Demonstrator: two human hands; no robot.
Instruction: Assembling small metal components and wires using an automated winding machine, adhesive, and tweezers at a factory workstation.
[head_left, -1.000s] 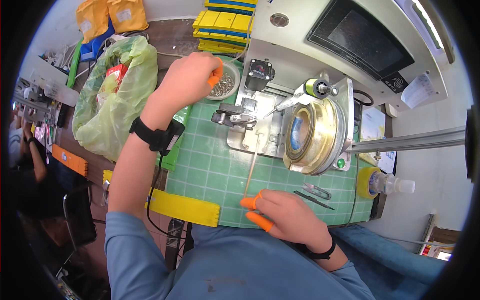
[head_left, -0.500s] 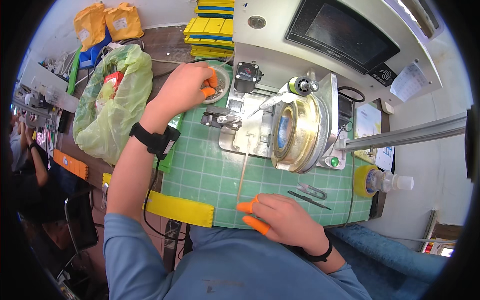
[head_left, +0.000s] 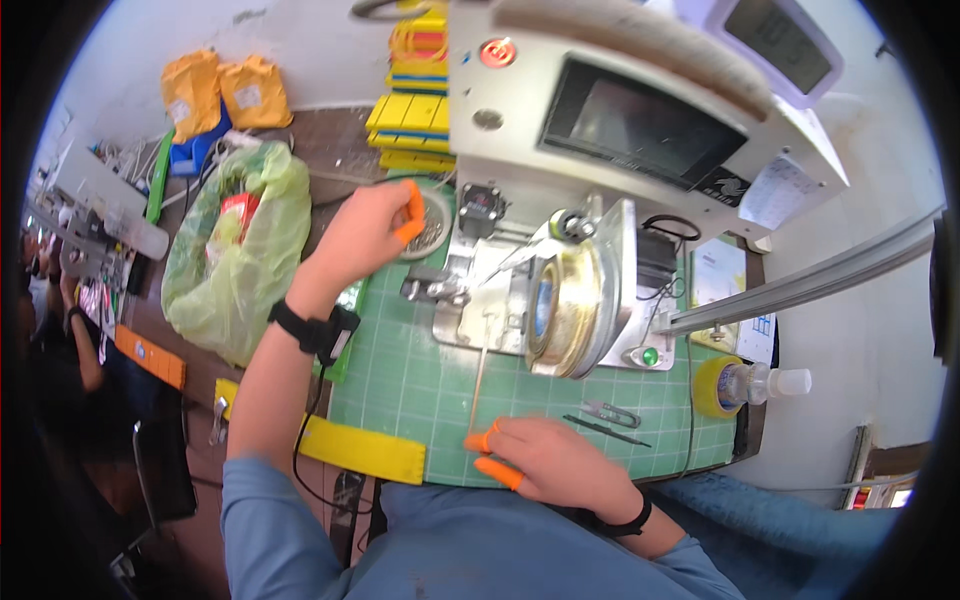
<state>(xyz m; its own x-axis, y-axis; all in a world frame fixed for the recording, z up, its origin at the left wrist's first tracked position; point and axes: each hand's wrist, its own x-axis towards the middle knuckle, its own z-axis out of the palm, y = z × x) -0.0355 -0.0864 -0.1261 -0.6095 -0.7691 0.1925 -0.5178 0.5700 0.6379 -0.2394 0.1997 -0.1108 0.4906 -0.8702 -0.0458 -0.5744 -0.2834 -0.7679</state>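
Observation:
My left hand [head_left: 366, 232], with orange finger cots on thumb and index finger, hovers at the left rim of a round dish [head_left: 446, 226] of small metal bits. Its two covered tips meet in a pinch; whatever lies between them is too small to make out. Down at the mat's front edge, my right hand [head_left: 560, 462] has orange-tipped fingers on the lower end of a thin tan strand [head_left: 479, 385], its thumb a little apart. That strand runs up to the metal plate of a benchtop machine [head_left: 500, 120] carrying a roll of clear yellowish tape [head_left: 575, 310].
Thread snips [head_left: 612, 413] and black tweezers [head_left: 606, 431] lie right of the strand. Yellow tape and a clear bottle [head_left: 765, 384] stand at the right. A yellow strip [head_left: 360, 450] crosses the green mat's front left edge. A green plastic bag [head_left: 240, 270] sits left; a metal bar [head_left: 810, 275] juts in.
My left thumb and index finger have come together at the dish. The view has tipped upward, showing more of the machine's top. My right hand stays at the strand's end.

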